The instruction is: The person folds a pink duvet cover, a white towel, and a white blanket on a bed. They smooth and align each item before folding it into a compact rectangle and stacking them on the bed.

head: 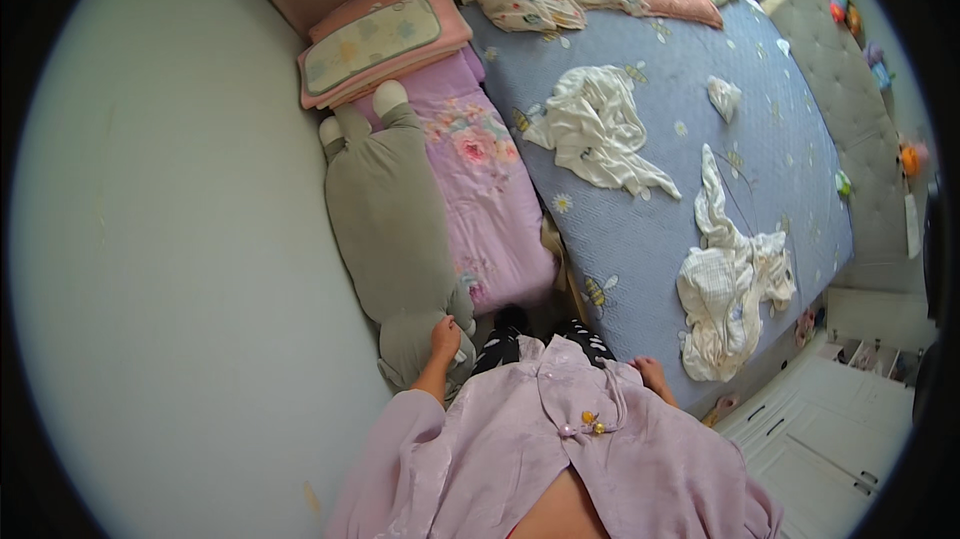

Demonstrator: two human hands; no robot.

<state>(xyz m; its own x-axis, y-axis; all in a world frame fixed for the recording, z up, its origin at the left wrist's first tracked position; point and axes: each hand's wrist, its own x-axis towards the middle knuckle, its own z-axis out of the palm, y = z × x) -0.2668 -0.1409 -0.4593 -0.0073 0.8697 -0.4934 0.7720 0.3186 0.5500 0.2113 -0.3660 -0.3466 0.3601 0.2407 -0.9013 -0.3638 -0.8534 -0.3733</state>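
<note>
A long grey plush toy [386,231] lies along the wall side of a narrow bed with a purple floral cover [502,201]. Its white-tipped feet point to the far end, and its near end reaches close to my body. My left hand [445,340] is at that near end, fingers curled against the grey fabric; whether they grip it cannot be seen. Down by my right side, next to the edge of the larger bed, my right hand [651,372] has its fingers curled with nothing visible in it.
Folded pink bedding [457,21] with a patterned pillow [375,44] on top fills the narrow bed's far end. On the blue bee-print mattress [637,254] lie a crumpled white cloth [600,126], whitish clothes [731,299] and a small white bundle [724,98]. White cabinets [825,404] stand at right.
</note>
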